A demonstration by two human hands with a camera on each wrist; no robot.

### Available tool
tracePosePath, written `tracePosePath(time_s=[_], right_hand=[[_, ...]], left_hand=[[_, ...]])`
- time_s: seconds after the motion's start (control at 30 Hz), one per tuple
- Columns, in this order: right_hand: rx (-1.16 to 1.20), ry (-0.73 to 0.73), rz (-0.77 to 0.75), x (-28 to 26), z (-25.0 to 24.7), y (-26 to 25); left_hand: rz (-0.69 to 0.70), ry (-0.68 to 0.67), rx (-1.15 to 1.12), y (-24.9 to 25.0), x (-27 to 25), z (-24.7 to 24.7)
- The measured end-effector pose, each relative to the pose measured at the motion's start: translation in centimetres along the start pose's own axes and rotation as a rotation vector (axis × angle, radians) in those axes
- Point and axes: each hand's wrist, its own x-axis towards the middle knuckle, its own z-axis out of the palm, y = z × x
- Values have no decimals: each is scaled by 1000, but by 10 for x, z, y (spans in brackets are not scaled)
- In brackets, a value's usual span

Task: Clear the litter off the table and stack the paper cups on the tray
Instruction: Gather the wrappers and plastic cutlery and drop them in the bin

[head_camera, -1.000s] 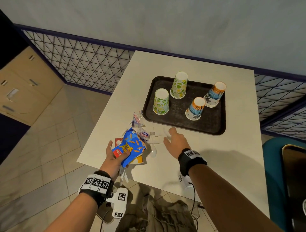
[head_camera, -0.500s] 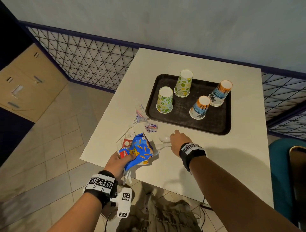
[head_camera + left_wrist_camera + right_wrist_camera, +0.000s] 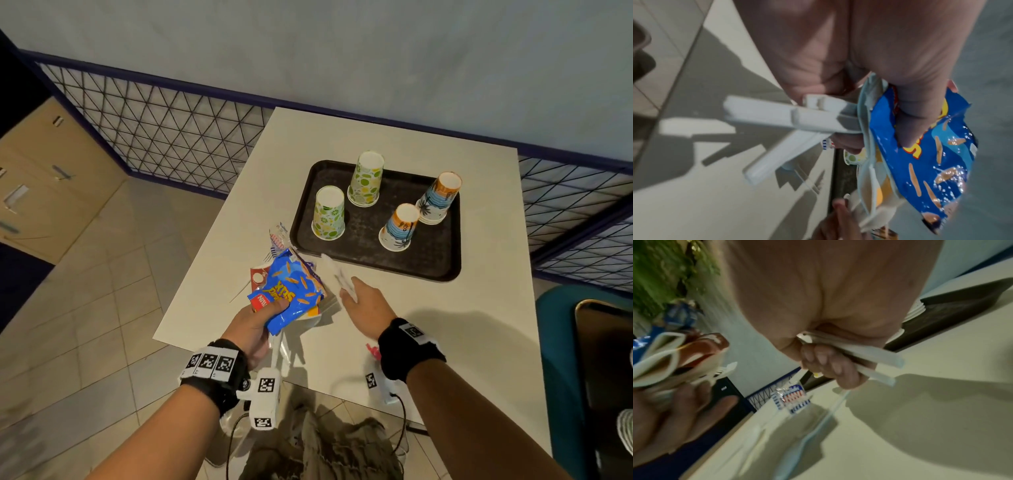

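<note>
A cream square table [image 3: 428,329] stands with its far edge against a pale wall, a dark blue rail and a black lattice fence [image 3: 164,137] running along behind it. To the left lies a beige tiled floor [image 3: 102,291] with a tan cabinet [image 3: 44,178] at the far left; a teal chair [image 3: 561,359] sits at the near right.

On the far half of the table rests a dark brown tray [image 3: 435,257]. Four paper cups stand upside down on it, apart from one another: two green-patterned cups [image 3: 329,214] on the left and two orange-and-blue cups [image 3: 400,228] on the right.

The left hand [image 3: 251,327] hangs over the near left edge of the table, fingers and thumb curled round a blue snack bag [image 3: 291,291] bunched together with white plastic cutlery [image 3: 789,120] and other wrappers; the thumb presses on the bag's front. Behind the bag, near the tray's left corner, a small striped sachet [image 3: 791,400] lies on the table.

The right hand [image 3: 368,303] is just to the right of the bag, near the tray's near edge. Its fingers [image 3: 826,363] are curled tight round white plastic utensil handles [image 3: 865,358], whose blurred ends stick out toward the bag.
</note>
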Motion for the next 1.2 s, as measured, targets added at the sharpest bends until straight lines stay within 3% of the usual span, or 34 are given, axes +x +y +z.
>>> tracePosePath(time_s=[0.1,0.23,0.47,0.63,0.9,1.0,1.2], right_hand=[[67,-85,-24,0,7,-15],[331,-210,32,-5,5,-35],[212,-260,119,5,8,-40],[21,-296,10,6,14,-43],[76,-451,-17,4,11,-38],[144,-492,-20,9,11,-23],[506,-651,36,-5,5,-28]], left_hand=[[28,-65,-33,6,-2,21],[74,-81,-66,9,2,37],[72,-109,-135,10,2,40],[59,-138,-62,6,4,42],[-16,-124,94,2,14,41],[-27,-137,156,1,14,45],[21,-100,200,-7,15,50]])
